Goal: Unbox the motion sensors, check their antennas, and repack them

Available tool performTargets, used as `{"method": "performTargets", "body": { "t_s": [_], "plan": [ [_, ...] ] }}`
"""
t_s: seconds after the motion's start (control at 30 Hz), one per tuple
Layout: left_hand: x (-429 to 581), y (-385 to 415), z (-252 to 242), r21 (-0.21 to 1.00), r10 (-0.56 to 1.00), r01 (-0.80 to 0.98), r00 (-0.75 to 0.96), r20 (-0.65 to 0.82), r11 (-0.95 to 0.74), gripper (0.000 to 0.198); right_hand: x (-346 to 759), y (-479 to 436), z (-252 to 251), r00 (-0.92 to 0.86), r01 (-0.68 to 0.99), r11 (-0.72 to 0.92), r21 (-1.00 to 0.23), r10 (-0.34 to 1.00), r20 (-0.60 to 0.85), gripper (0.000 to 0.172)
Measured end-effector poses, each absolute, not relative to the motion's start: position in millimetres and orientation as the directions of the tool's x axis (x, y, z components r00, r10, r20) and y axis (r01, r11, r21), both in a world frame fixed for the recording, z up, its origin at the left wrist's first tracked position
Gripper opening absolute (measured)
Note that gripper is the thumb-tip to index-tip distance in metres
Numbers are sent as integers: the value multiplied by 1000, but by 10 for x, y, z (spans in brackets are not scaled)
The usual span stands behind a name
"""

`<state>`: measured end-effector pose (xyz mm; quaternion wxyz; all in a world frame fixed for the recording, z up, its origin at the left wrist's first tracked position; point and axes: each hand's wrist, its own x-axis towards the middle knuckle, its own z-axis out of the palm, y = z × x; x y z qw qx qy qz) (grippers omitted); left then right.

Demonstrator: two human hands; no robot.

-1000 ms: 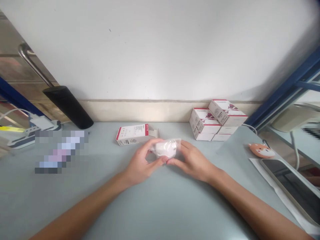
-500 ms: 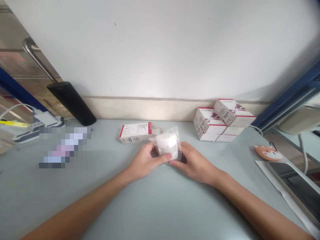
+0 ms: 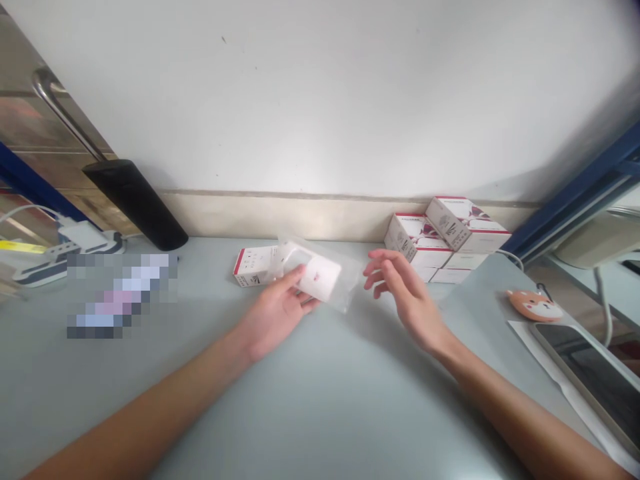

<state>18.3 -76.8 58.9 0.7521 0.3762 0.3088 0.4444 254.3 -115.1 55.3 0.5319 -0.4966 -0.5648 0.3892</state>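
White boxes with red trim stacked against the wall, black cylindrical flask leaning near a power strip with white charger, pixelated patch on the pale grey table, orange fox-face pouch, dark tablet on white paper

This looks like an office or small workroom. A grey desk stands against a white wall, with a power strip and charger at one end and a tablet at the other. A black flask and stacked white boxes sit along the wall.
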Motion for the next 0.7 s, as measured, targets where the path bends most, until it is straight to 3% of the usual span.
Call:
{"method": "performTargets", "body": {
  "t_s": [0.1, 0.23, 0.3, 0.4, 0.43, 0.5, 0.6, 0.7],
  "plan": [
    [199, -779, 554, 871, 867, -391, 492, -77, 299, 23, 2448, -1194, 528, -119, 39, 91, -995, 989, 86, 58],
    [216, -822, 570, 924, 857, -311, 514, -33, 222, 30, 2297, -1237, 518, -124, -66, 33, -997, 991, 41, 46],
    [204, -825, 577, 953, 879, -256, 475, -22, 162, 48, 2302, -1222, 524, -37, -65, 37, -997, 999, 39, 43],
    [160, -812, 549, 991, 909, -132, 412, 64, -10, 102, 2399, -1174, 538, 59, -38, 30, -999, 998, 28, 41],
    [143, -805, 529, 993, 906, -70, 408, 116, -95, 112, 2437, -1159, 543, 66, -48, 28, -998, 998, 25, 40],
    [110, -792, 476, 951, 884, 105, 411, 223, -289, 101, 2496, -1136, 550, 49, -103, 7, -995, 999, 2, 39],
    [71, -763, 402, 790, 862, 371, 347, 370, -488, 49, 2526, -1116, 543, 27, -154, -42, -987, 999, -47, 36],
    [43, -726, 382, 680, 811, 444, 367, 456, -584, 33, 2523, -1101, 506, 78, -22, 26, -999, 997, 24, 34]
  ]
}}
